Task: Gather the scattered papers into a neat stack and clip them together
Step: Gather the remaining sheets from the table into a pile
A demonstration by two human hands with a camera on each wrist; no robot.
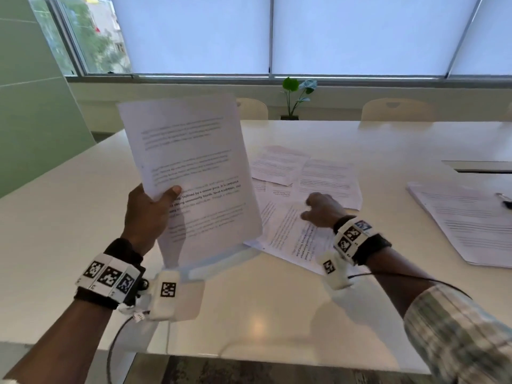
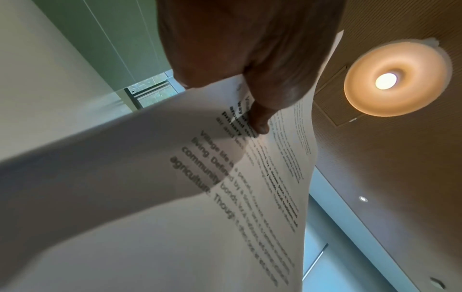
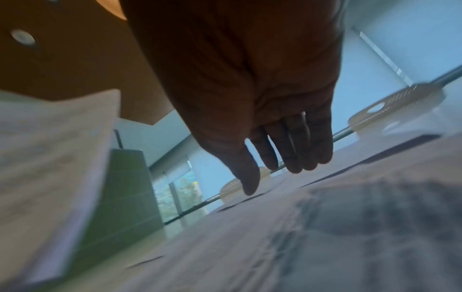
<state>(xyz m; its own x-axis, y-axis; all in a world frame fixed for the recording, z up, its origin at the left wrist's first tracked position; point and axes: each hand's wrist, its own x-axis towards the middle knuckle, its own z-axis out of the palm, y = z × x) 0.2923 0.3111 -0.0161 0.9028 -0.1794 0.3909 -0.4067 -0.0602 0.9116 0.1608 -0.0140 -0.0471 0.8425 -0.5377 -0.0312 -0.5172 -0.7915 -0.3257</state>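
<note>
The held sheaf of papers (image 1: 191, 173) is white printed pages, several paragraphs of black text with a few bold lines near the middle; it stands almost upright, tilted a little leftward, lifted clear of the white desk (image 1: 69, 217) above its left half. The left hand (image 1: 146, 214) pinches the sheaf at its lower left edge, thumb (image 2: 260, 120) pressed on the printed face and the other fingers behind it, so the pages rise above the hand and hang down past the wrist.

The loose papers (image 1: 304, 184) lie flat and overlapping at differing angles near the middle of the desk, to the right of the sheaf, all printed with text; some are partly hidden behind it. The right hand (image 1: 322, 210) hovers low over these sheets, above the one nearest the front edge, fingers (image 3: 295, 150) extended and relaxed, holding nothing; whether the fingertips touch the paper cannot be told.

Another stack of printed pages (image 1: 468, 220) lies by the right edge of the desk, well apart from both hands.
</note>
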